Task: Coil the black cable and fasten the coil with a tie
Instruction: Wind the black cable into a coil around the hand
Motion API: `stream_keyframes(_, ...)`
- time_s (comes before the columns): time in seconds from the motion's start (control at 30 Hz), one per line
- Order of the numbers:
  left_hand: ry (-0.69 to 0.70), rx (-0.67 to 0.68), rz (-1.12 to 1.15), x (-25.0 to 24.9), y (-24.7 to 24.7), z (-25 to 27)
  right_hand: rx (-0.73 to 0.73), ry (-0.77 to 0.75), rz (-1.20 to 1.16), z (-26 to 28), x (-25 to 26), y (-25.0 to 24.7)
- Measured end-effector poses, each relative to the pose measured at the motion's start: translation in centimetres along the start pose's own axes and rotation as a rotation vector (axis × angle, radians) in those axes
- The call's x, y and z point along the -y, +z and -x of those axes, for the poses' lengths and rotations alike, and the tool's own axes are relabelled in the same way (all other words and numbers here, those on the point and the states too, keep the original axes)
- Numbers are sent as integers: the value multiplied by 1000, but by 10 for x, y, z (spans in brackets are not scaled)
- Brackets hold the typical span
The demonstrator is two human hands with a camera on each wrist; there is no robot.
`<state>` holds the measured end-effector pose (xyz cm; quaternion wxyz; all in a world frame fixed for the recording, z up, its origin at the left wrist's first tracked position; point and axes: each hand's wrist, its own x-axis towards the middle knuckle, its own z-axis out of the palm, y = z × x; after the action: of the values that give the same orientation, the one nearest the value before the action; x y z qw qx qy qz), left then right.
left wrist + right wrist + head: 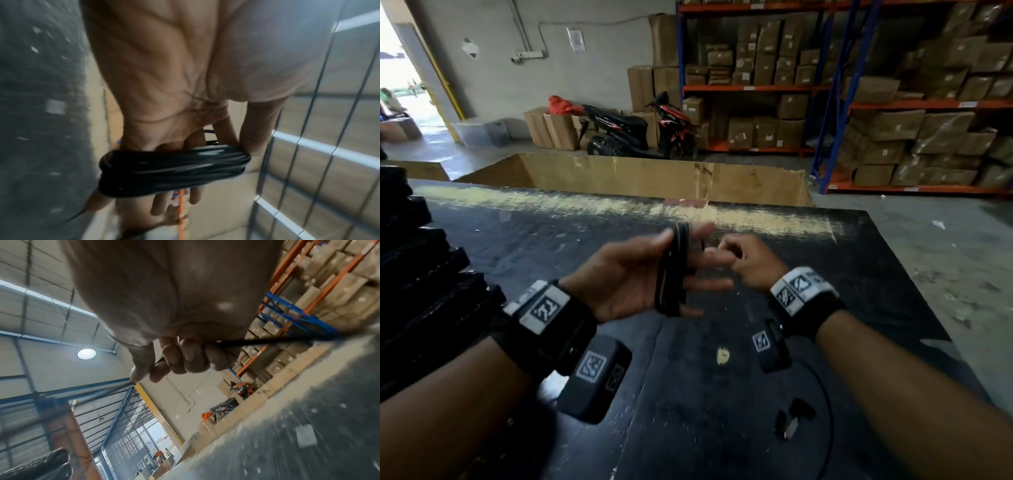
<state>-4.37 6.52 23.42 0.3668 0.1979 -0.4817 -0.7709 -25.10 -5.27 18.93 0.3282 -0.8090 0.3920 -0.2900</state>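
Observation:
The black cable is wound in several loops round the straight fingers of my left hand, held palm-up above the black table. In the left wrist view the coil crosses the fingers and the thumb presses on its end. Just right of the coil, my right hand is curled and pinches a strand between thumb and forefinger. The cable's loose tail curves over the table to a dark plug end near the front. No tie shows.
A stack of black items fills the table's left side. A large open cardboard box stands past the far edge. A scooter and shelving with cartons stand beyond it.

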Motion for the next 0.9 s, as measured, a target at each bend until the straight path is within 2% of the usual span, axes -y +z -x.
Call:
stream_keyframes(0.1,-139,-116,-82,34,-10,3,-3,-36,59,-15,23,-27)
stream_keyframes(0.2,-142,-300,-114,47,-21,2,45,-142,108,-17,53,-35)
stream_keyframes(0.33,-18,-446,-58,39,-33,-2,26,-287,145,4,79,-24)
stream_keyframes(0.43,157,-466,49,21,-36,-7,20,-295,12,26,79,-7)
stream_keyframes(0.53,311,-413,128,-2,-31,-12,86,-249,-214,46,65,17)
stream_keyframes(0.63,370,-296,154,-18,-22,-18,144,-128,-492,54,42,38)
stream_keyframes(0.8,300,-40,203,-28,2,-14,254,10,-535,60,5,47)
stream_keyframes(0.9,172,50,207,-20,13,-5,226,67,-459,51,-19,33)
